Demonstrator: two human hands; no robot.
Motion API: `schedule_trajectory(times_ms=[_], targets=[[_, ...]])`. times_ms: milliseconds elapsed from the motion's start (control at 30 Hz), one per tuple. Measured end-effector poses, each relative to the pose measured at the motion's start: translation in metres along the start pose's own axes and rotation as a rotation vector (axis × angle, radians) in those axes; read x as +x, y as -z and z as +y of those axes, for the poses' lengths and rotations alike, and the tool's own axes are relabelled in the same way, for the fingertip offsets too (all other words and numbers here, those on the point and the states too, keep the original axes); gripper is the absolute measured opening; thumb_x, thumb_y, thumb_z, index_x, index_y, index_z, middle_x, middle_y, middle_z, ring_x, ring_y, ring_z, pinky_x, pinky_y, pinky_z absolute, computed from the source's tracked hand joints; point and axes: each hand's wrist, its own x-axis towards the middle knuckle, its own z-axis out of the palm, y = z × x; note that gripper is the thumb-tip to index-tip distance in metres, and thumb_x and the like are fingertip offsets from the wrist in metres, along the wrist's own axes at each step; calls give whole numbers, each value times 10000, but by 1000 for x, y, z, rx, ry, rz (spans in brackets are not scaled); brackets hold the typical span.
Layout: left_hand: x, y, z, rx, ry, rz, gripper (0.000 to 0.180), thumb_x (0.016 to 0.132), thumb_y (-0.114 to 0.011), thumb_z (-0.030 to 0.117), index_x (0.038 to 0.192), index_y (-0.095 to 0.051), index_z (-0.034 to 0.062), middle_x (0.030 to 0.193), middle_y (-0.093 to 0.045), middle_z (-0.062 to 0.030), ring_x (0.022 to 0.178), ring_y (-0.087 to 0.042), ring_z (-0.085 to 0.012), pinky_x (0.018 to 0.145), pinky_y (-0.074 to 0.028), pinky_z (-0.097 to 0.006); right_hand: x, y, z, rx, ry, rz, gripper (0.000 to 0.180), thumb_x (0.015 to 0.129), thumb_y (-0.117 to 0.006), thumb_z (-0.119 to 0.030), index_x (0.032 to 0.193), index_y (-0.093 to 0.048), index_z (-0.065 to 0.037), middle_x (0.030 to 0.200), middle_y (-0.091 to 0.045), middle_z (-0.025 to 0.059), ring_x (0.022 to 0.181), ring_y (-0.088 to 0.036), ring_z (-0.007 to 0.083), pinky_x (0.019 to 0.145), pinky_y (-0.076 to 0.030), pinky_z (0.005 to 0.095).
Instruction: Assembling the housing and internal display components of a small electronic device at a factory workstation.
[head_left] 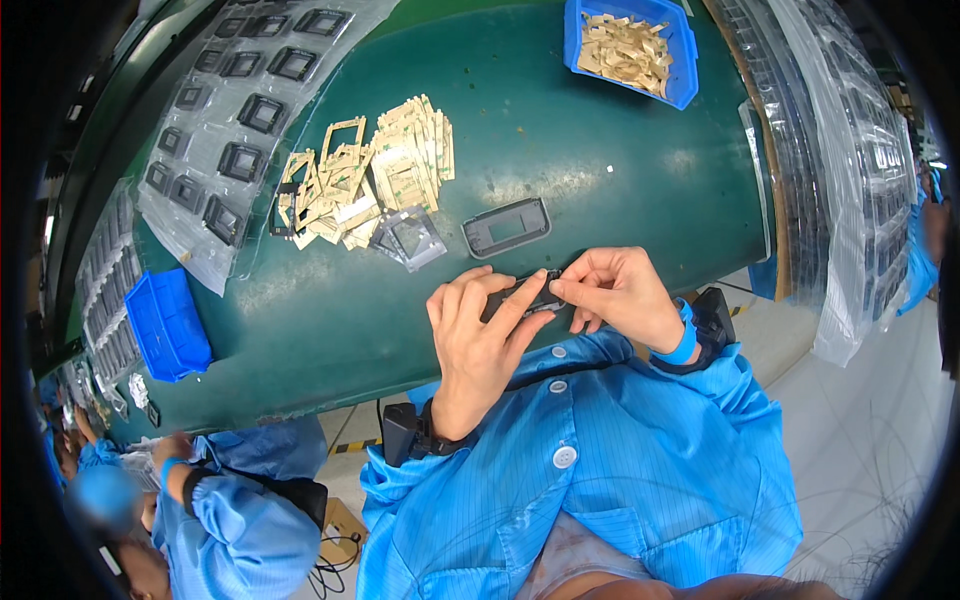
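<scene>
Head view: both hands point(545, 305) pinch a dark frame point(527, 297), long axis left-right.

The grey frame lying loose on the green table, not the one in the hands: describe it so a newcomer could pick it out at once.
On the green table, look just above the two hands and right of the heap of tan frame-shaped cutouts. The grey frame lies flat there on its own. It is a dark grey rounded rectangle with an oblong window, thicker than the tan pieces and touching nothing.

An assembly-line factory: green workbench point(600, 130), parts trays point(250, 110) (stacked), blue-smocked co-worker point(230, 520).
</scene>
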Motion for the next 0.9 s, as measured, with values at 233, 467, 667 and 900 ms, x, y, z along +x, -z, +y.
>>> schedule_trajectory(times_ms=[233, 467, 667, 900], targets=[[0, -2, -2, -2, 3, 0, 470, 705, -864, 282, 1157, -765, 200, 1017, -623, -11, 1047, -587, -258, 908, -376, -391, 2, 9, -2, 34, -48, -68, 212, 942, -728, -171, 945, -713, 40, 733, -709, 74, 598, -684, 113, 498, -532, 229], [-1, -3, -3, 3, -1, 10, 453, 703, -868, 293, 1138, -772, 209, 1006, -622, -19, 1049, -592, -259, 906, -376, -390, 1, 8, -2, -11, -6, -52, 202, 943, -719, -151, 908, -702, 47, 737, -714, 83, 609, -692, 115, 515, -545, 234], [-2, -3, -4, 16, -1, 2, 448, 707, -865, 296, 1136, -772, 211, 1010, -623, -20, 1056, -587, -258, 905, -376, -392, -2, 15, 2, -106, 100, 49, 162, 910, -744, -111, 909, -678, 36, 702, -698, 69, 602, -680, 101, 524, -538, 243], [-1, -1, -3, 16, 0, 2, 442, 715, -857, 293, 1142, -772, 214, 1012, -626, -20, 1051, -585, -252, 902, -377, -389, -7, 16, 8, -673, 800, 113, 419, 762, -843, -160, 1141, -697, -56, 1005, -651, 72, 844, -654, 203, 662, -541, 319]])
